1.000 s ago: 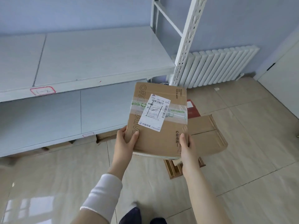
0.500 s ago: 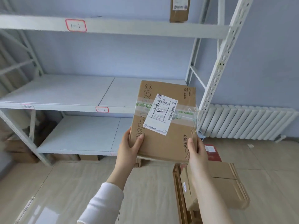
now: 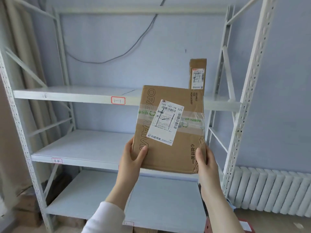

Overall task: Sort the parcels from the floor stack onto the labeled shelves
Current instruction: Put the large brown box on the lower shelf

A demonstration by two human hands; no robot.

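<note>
Left hand (image 3: 133, 158) and right hand (image 3: 204, 161) grip a flat brown cardboard parcel (image 3: 170, 130) with curled fingers before a white metal shelf rack (image 3: 70, 95).

The cardboard parcel (image 3: 170, 158) hides most fingers of the left hand (image 3: 131, 159) and right hand (image 3: 206, 163), and the foot of the narrow parcel (image 3: 198, 71) on the upper shelf (image 3: 67, 94). The fine print on its shipping label (image 3: 165, 122) is too small to read. The handwriting on the shelf tag (image 3: 56, 160) is blurred. The red item (image 3: 246, 224) is cut off by the frame edge.
</note>
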